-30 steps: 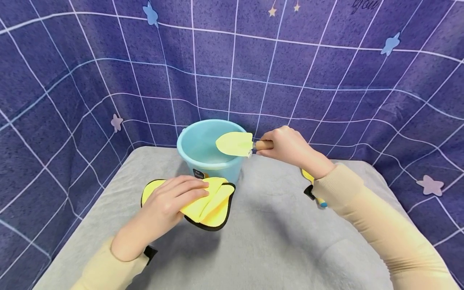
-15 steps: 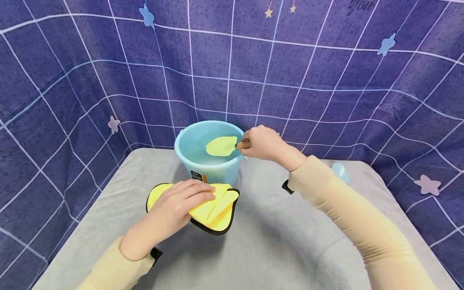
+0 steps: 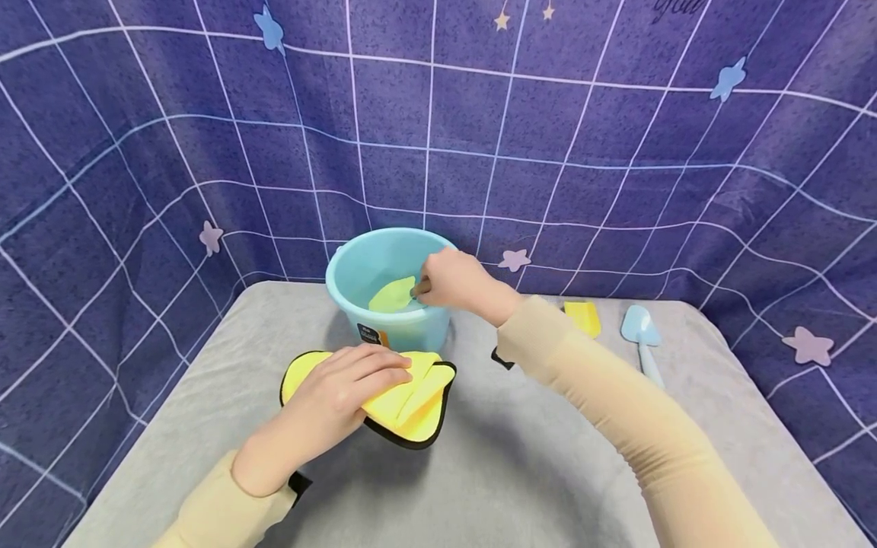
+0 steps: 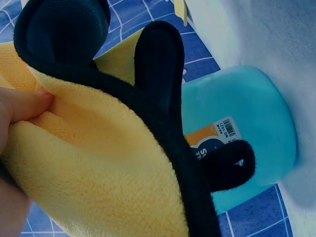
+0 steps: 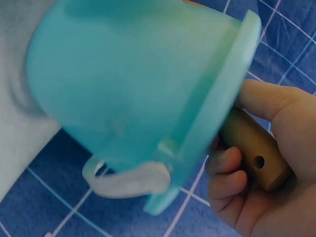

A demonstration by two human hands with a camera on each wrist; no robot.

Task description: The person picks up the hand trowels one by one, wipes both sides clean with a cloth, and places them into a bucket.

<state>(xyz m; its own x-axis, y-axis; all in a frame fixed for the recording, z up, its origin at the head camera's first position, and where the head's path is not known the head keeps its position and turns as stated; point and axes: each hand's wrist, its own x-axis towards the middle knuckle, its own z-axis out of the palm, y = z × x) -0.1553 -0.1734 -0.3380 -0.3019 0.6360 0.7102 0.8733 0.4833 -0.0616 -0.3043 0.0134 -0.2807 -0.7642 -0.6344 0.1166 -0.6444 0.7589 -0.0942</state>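
Our right hand (image 3: pixel 457 281), clamped round the trowel (image 3: pixel 393 296), has dipped it deeper into the far bucket (image 3: pixel 419 327), the lowering seemingly well along, while our left hand (image 3: pixel 346 384) grips the near yellow cloth (image 3: pixel 415 418).

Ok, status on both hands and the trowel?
Left hand holds yellow cloth, near side of blue bucket. Right hand grips trowel, blade inside bucket. Cloth doesn't block the blade.

Grey fabric surface (image 3: pixel 493 449) bears 1 bucket (image 3: pixel 419 329), 1 yellow tool (image 3: pixel 582 317), 1 blue trowel (image 3: pixel 642 331).
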